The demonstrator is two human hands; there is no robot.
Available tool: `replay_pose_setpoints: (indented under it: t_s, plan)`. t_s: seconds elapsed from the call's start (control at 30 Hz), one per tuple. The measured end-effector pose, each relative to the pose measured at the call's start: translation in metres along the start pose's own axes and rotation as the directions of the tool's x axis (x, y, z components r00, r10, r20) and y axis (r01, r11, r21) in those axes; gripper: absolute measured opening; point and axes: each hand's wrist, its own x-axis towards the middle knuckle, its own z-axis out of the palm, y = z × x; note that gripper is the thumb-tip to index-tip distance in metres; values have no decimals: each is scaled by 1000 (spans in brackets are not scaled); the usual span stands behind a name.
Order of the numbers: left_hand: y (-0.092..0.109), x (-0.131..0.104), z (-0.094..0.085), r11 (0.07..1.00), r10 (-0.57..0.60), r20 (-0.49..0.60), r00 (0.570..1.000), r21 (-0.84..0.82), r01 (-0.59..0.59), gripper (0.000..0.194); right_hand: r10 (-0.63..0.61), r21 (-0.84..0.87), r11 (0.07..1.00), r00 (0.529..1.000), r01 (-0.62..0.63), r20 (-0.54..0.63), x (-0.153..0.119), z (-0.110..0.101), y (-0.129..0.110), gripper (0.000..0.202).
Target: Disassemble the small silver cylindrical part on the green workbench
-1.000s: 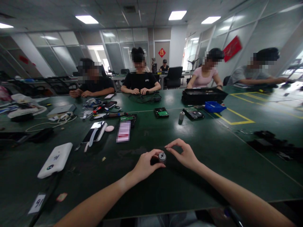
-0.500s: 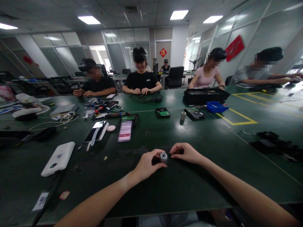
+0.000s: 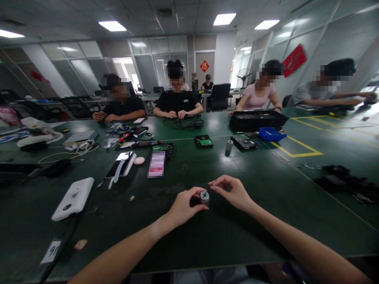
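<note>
My left hand curls its thumb and fingers around a small silver metal cylinder, which stands upright on the green table with small dark holes in its top face. To the right of the cylinder and slightly above it is my right hand, its thumb and index finger pinched together near the cylinder's top. Something tiny may be between those fingertips, too small to make out. A second silver cylinder stands farther back on the table.
Behind lie two hard drives, a blue tray and a black housing. To the left are a phone, a white power bank, tools and cables. Several people sit across the table.
My right hand has risen slightly from beside the cylinder, its pinched fingertips now nearer the cylinder's top. My left hand and the cylinder have stayed in place.
</note>
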Motion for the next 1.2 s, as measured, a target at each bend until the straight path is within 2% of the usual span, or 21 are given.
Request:
replay_pose_setpoints:
  t_s: [0.1,0.23,0.47,0.77,0.87,0.97,1.2]
  plan:
    - [-1,0,0,1000,2,8,1000,5,-2,46,-16,72,997,1000,16,-4,-6,9,-11,9]
    - [-2,1,0,1000,11,6,1000,17,-11,44,-40,66,997,999,40,7,-10,19,-14,6]
    - [-1,1,0,999,25,5,1000,21,-25,41,-94,59,994,994,91,55,-10,23,-16,4]
    - [-4,1,1,1000,28,11,1000,2,-28,42,-227,-56,972,974,226,-8,-10,24,-9,9]
    - [-5,1,2,999,30,11,999,13,-31,42,-260,-92,961,965,261,28,-10,23,-9,10]
    - [-5,1,1,999,40,10,999,18,-40,40,-260,-103,958,963,266,67,-9,22,-9,10]
    - [-3,0,1,998,52,10,999,23,-52,41,-205,-121,970,977,212,66,-9,23,-8,7]
